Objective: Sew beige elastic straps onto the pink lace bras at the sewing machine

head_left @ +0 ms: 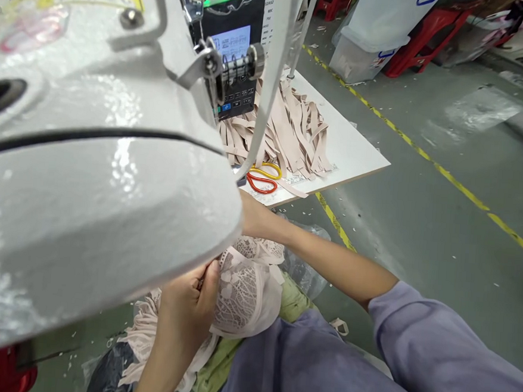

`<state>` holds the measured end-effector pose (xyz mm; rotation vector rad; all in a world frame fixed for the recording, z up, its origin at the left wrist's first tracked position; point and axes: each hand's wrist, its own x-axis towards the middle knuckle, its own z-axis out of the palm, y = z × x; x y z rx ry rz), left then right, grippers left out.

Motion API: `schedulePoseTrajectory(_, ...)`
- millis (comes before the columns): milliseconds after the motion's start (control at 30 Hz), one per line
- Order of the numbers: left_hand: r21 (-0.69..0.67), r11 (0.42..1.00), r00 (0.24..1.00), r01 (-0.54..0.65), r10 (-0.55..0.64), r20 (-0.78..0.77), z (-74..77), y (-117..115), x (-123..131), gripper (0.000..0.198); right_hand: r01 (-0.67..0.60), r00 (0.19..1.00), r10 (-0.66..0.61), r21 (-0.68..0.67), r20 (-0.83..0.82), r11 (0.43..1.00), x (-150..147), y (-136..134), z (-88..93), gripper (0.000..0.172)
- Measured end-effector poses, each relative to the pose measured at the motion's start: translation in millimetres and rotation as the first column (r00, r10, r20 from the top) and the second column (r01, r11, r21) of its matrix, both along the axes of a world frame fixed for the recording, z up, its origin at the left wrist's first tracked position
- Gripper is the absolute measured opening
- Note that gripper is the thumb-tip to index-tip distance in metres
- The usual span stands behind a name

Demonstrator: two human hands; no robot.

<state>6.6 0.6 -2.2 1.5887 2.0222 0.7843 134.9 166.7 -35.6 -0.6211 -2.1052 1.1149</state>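
Observation:
A pale pink lace bra (pixel 242 296) hangs below the head of a white sewing machine (pixel 107 221), its moulded cup facing me. My left hand (pixel 194 296) is closed on the bra's edge, thumb on top, with the fingertips partly behind the machine head. My right hand (pixel 253 214) reaches under the machine head from the right. Its fingers are hidden there, so what they hold does not show. Scissors with a yellow and a red handle loop (pixel 262 186) lie on the white table (pixel 357 161) just beyond my right hand.
Many pale pink fabric strips (pixel 293 132) are heaped on the table beside a control panel (pixel 231 50). More lace pieces (pixel 144 331) hang at lower left, near green cloth (pixel 216 366). Plastic bins (pixel 365 48) and a red stool (pixel 422 40) stand on the floor behind.

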Motion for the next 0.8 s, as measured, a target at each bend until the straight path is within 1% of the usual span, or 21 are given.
schedulePoseTrajectory(167,0.049,0.995,0.994,0.090,-0.086,-0.074,-3.3,-3.6,-4.4,0.031,-0.033,0.999,0.030,-0.069,-0.037,0.997,-1.5,2.0,-1.4,0.011)
schedulePoseTrajectory(333,0.117,0.990,0.984,0.079,-0.059,-0.166,-6.2,-7.5,-4.8,0.030,0.003,0.999,-0.005,-0.035,-0.047,0.999,-3.8,2.7,-8.4,0.018)
schedulePoseTrajectory(433,0.123,0.991,0.985,0.060,-0.039,-0.171,-8.3,-9.9,-5.3,0.030,0.039,0.998,-0.040,-0.030,-0.052,0.999,-6.4,1.9,-12.2,0.020)
schedulePoseTrajectory(567,0.128,0.992,0.984,0.013,0.011,-0.178,-11.3,-12.9,-7.6,0.029,0.053,0.997,-0.055,-0.053,-0.045,0.997,-8.6,-1.0,-12.1,0.018)
schedulePoseTrajectory(800,0.125,0.992,0.986,-0.010,0.031,-0.165,-10.8,-14.6,-5.1,0.029,0.072,0.997,-0.073,-0.031,-0.032,0.997,-6.4,-1.9,-12.1,0.017)
